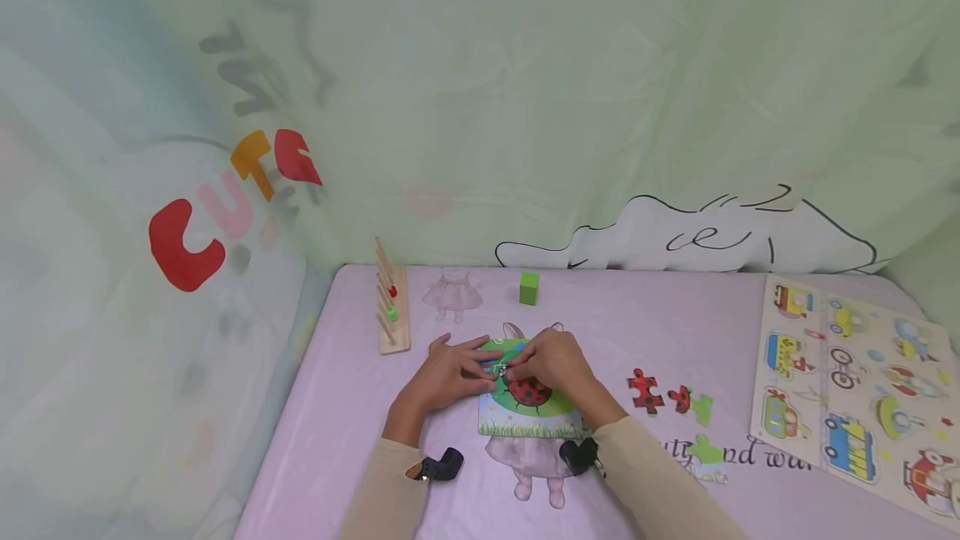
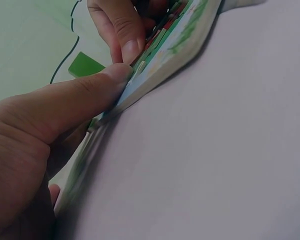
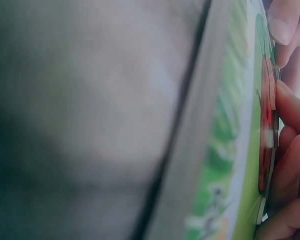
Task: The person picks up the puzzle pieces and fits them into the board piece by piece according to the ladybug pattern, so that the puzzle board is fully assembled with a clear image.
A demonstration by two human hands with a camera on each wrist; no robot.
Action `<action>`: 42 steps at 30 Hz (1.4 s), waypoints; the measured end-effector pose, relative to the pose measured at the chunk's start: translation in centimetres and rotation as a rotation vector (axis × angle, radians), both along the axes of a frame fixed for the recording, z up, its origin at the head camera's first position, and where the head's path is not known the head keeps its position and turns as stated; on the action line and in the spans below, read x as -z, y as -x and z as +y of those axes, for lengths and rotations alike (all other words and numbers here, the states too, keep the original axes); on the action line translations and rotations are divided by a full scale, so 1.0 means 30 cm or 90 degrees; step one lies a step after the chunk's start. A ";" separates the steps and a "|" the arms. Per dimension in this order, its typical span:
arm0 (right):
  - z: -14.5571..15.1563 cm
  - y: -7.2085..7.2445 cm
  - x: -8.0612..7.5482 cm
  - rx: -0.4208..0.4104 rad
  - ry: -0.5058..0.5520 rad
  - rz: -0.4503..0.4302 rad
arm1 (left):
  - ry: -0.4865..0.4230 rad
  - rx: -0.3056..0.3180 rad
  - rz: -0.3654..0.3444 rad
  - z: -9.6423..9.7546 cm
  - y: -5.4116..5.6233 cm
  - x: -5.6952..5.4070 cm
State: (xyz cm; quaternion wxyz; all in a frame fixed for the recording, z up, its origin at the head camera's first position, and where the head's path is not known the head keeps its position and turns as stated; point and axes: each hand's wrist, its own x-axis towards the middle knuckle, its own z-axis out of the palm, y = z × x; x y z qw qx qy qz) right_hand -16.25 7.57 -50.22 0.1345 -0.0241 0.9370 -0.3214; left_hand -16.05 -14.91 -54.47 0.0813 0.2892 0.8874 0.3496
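A ladybug jigsaw puzzle board [image 1: 491, 427] lies on the table, its red, black-spotted ladybug [image 1: 530, 392] showing below the hands. My left hand [image 1: 450, 373] rests at the board's left side, fingers spread over its upper left part. In the left wrist view its thumb [image 2: 85, 95] presses near the board's edge. From the right, my right hand [image 1: 553, 363] reaches over the board and pinches a puzzle piece by the ladybug's head; the fingers mostly cover that piece. In the right wrist view, fingertips [image 3: 285, 95] touch the raised pieces on the board.
Loose puzzle pieces, among them a red one [image 1: 645, 392] and a green one [image 1: 703, 450], lie to the right. A wooden peg stand [image 1: 397, 332] is at the back left and a green block [image 1: 528, 288] at the back. A vehicle picture board [image 1: 817, 390] lies far right.
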 end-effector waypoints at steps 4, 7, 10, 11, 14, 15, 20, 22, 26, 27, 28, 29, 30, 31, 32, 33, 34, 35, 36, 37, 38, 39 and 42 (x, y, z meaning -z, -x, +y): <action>0.000 0.004 0.002 0.009 0.009 -0.006 | -0.002 -0.002 -0.004 0.001 0.002 0.000; 0.004 0.005 0.007 0.010 0.009 -0.001 | -0.001 -0.002 -0.001 0.004 0.004 0.000; 0.008 0.004 0.010 0.004 0.011 0.008 | -0.001 -0.001 0.003 0.005 0.007 0.000; 0.010 0.003 0.010 0.001 0.014 0.009 | -0.001 0.000 0.004 0.005 0.007 0.000; 0.017 -0.001 0.007 -0.018 0.032 0.007 | 0.001 0.000 0.005 0.005 0.007 0.001; 0.021 -0.002 0.007 -0.029 0.037 0.006 | 0.002 0.000 0.006 0.005 0.007 0.001; 0.061 -0.003 0.007 -0.131 0.054 0.023 | 0.005 0.001 0.005 0.006 0.006 0.000; 0.085 -0.005 0.009 -0.167 0.059 0.036 | 0.004 0.001 0.005 0.006 0.006 -0.001; 0.147 -0.020 -0.004 -0.182 0.090 0.032 | 0.001 -0.002 0.004 0.008 0.006 -0.004; 0.165 -0.025 -0.010 -0.175 0.098 0.027 | 0.001 -0.003 0.003 0.009 0.007 -0.004; 0.184 -0.030 -0.018 -0.169 0.106 0.021 | 0.001 -0.005 0.001 0.010 0.007 -0.004; 0.204 -0.034 -0.026 -0.163 0.112 0.021 | 0.001 -0.007 0.000 0.010 0.007 -0.003; 0.224 -0.038 -0.032 -0.157 0.111 0.022 | 0.001 -0.010 -0.002 0.010 0.008 -0.002; 0.245 -0.042 -0.039 -0.152 0.108 0.025 | 0.001 -0.012 -0.003 0.011 0.008 -0.002; 0.266 -0.046 -0.046 -0.145 0.099 0.029 | 0.001 -0.014 -0.004 0.011 0.008 -0.001; 0.286 -0.049 -0.052 -0.133 0.088 0.028 | 0.000 -0.016 -0.006 0.012 0.008 0.001; 0.306 -0.051 -0.058 -0.128 0.075 0.034 | -0.001 -0.017 -0.007 0.012 0.008 0.002; 0.325 -0.054 -0.063 -0.121 0.057 0.039 | 0.000 -0.018 -0.008 0.013 0.008 0.002; 0.343 -0.058 -0.068 -0.115 0.038 0.040 | -0.001 -0.018 -0.008 0.013 0.008 0.002; 0.361 -0.062 -0.072 -0.107 0.023 0.038 | 0.000 -0.018 -0.009 0.013 0.007 0.002; 0.377 -0.068 -0.077 -0.100 0.012 0.035 | 0.000 -0.019 -0.011 0.012 0.007 0.002; 0.392 -0.074 -0.080 -0.094 0.005 0.031 | 0.001 -0.018 -0.010 0.012 0.007 0.002; 0.441 -0.090 -0.083 -0.090 -0.011 0.030 | 0.000 -0.017 -0.008 0.009 0.005 0.000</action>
